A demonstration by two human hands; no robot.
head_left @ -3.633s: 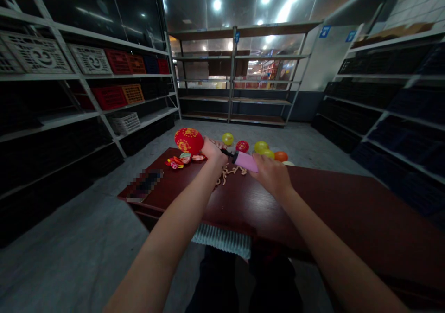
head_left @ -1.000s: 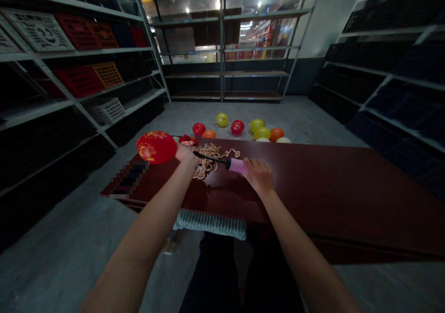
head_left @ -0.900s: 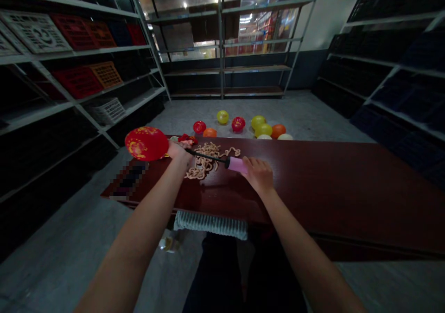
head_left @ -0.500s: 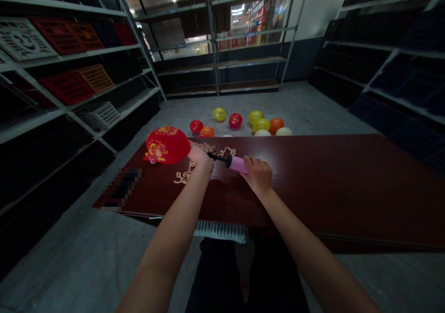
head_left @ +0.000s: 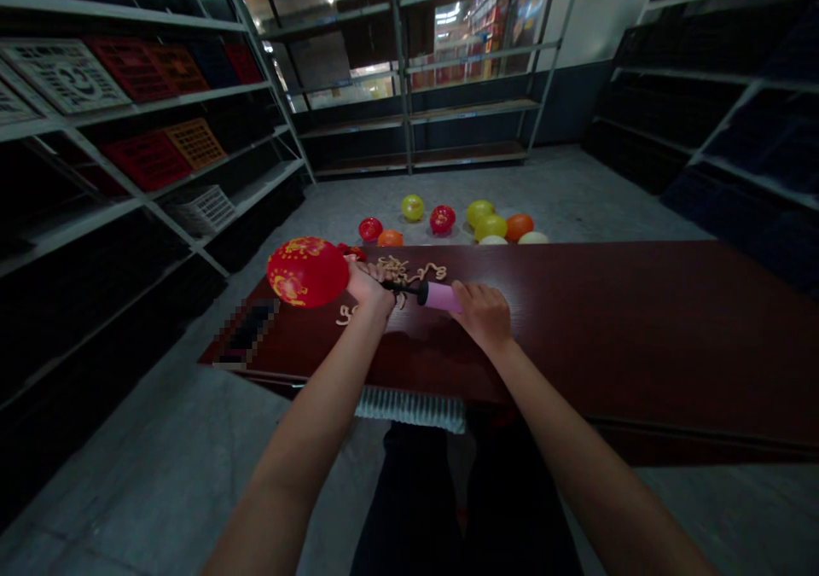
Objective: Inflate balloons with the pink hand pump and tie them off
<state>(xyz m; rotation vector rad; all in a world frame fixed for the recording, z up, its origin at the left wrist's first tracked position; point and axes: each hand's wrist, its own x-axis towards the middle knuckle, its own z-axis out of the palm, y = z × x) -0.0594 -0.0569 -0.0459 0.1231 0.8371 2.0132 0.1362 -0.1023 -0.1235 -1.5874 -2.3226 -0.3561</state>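
Note:
A red balloon [head_left: 305, 272] with yellow printed patterns is partly inflated and lies sideways over the table's left part. My left hand [head_left: 369, 286] is closed around its neck, at the black thin end [head_left: 402, 287] of a hand pump. The pump's pink barrel [head_left: 441, 296] points to the right, where my right hand [head_left: 485, 313] is wrapped around it. Where the balloon meets the pump is hidden by my left fingers. Loose beige uninflated balloons [head_left: 432, 271] lie on the table behind my left hand, and some red ones [head_left: 353, 253] are beside them.
The dark red-brown table [head_left: 614, 328] stretches to the right. A blurred-out dark object [head_left: 248, 333] lies at its left end. Inflated balloons, such as a yellow one [head_left: 413, 208], rest on the floor beyond. Shelves with crates [head_left: 195, 145] stand left; more racks stand behind and right.
The view has shifted slightly, so the table and floor balloons appear farther right. The held balloon has turned and shows its pattern differently. Both hands keep their hold.

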